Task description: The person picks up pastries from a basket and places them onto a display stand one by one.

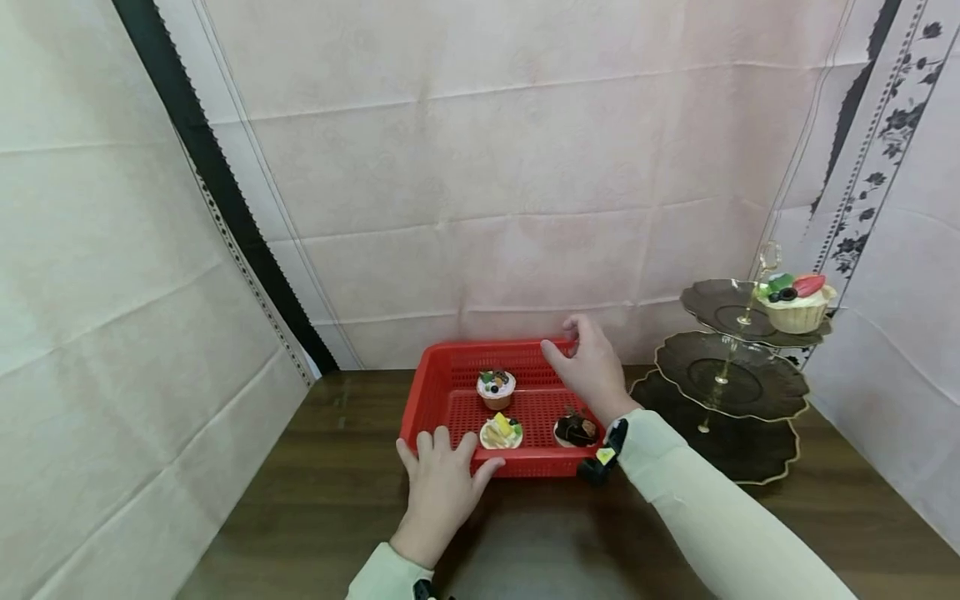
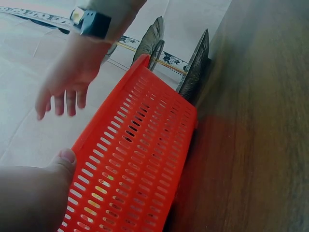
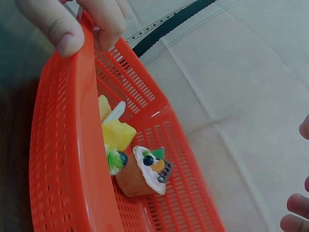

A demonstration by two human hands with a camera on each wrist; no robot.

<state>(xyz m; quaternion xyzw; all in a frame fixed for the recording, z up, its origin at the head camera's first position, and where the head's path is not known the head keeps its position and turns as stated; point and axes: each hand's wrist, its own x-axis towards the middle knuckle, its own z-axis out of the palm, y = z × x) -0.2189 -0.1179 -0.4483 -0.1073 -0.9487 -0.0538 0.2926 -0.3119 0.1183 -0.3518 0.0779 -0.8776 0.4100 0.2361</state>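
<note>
A red plastic basket [image 1: 540,468] stands on the table with three small cupcakes inside. At its near rim, my left hand [image 1: 444,492] grips the edge, thumb on one side and fingers on the other in the right wrist view. Close to those fingers lies a yellow-topped cupcake [image 1: 501,432]. Behind it is a cupcake with white cream and berries [image 1: 497,389], tipped over in the right wrist view's angle. A chocolate-topped cupcake [image 1: 576,430] sits near the right corner. My right hand [image 1: 596,367] hovers over the basket's right side, fingers loosely bent, holding nothing.
Right of the basket rises a three-tier dark glass stand [image 1: 731,375] with gold edges. A fruit-topped tart [image 1: 795,304] rests on its top tier. Pale cloth [image 1: 525,167] hangs behind and on both sides of the wooden table [image 1: 330,475].
</note>
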